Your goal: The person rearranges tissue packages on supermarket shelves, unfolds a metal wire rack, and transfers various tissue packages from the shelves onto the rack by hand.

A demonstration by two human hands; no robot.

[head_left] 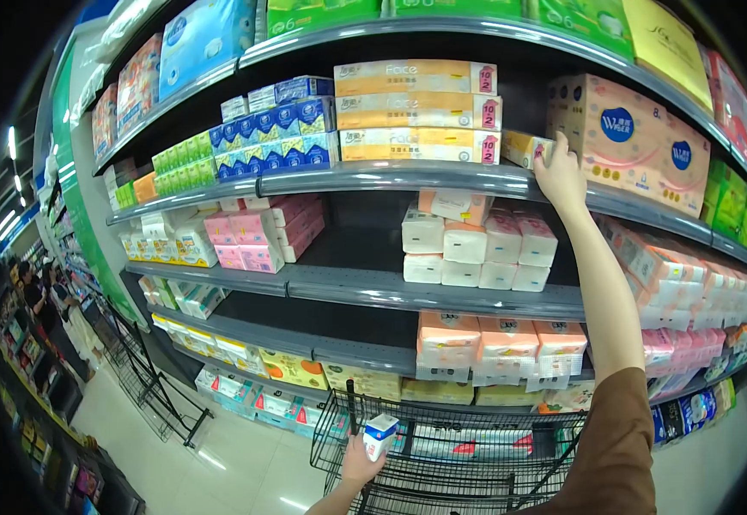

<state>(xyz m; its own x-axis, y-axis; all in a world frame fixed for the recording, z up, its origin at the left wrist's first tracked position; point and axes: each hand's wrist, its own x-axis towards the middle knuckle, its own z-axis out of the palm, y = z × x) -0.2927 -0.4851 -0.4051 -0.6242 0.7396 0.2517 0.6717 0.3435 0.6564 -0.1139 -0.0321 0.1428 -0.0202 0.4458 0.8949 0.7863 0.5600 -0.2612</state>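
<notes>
My right hand (562, 172) reaches up to the second shelf from the top. Its thumb and fingers close around the right end of a yellow-and-white tissue pack (525, 148), which lies beside stacked Face tissue packs (416, 112). Low in the view, my left hand (362, 461) is closed around a small white-and-blue box (380, 436) with red print, held over the black wire shopping cart (468, 468). A thin black upright bar (352, 408) rises just behind the left hand; whether the fingers touch it I cannot tell.
Right of the reaching hand stands a large pink tissue bundle (640, 137). Below it, white-and-pink tissue packs (476, 249) and orange-topped packs (502, 343) fill parts of lower shelves. Another black cart (150, 369) stands at left on the tiled floor; people (69, 318) are farther back.
</notes>
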